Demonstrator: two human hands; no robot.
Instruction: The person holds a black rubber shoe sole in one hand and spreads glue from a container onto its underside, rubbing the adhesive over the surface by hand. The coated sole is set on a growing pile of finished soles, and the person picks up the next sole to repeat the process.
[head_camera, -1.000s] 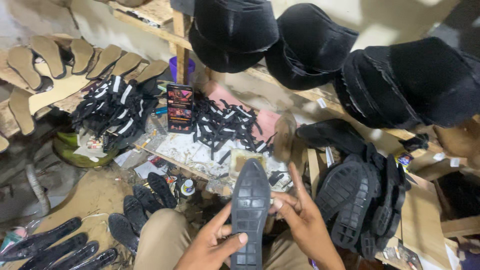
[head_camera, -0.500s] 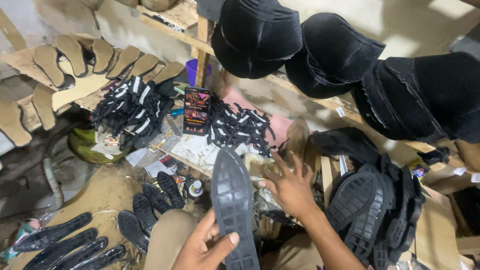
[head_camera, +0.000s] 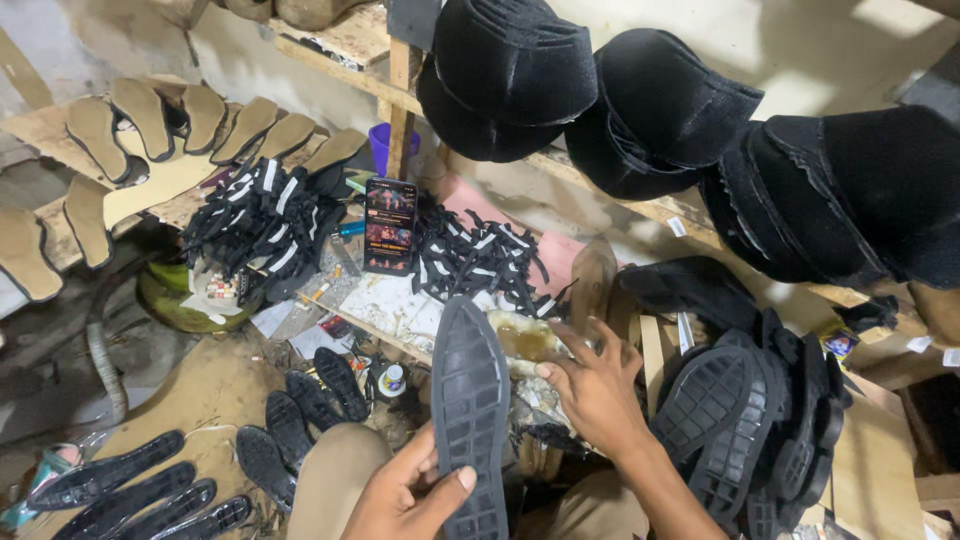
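Held near its heel by the left hand (head_camera: 405, 495), thumb pressed across the tread, the black sole (head_camera: 470, 400) stands upright at lower centre. Right hand (head_camera: 592, 385) reaches open, empty, toward the glue-stained board (head_camera: 400, 305); keeping the sole steady seems wise.

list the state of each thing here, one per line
black sole: tread side up, gripped at its lower end by left hand
right hand: open, reaching onto the cluttered bench, off the sole
phone: propped upright, screen lit
black soles: stacked on edge at right
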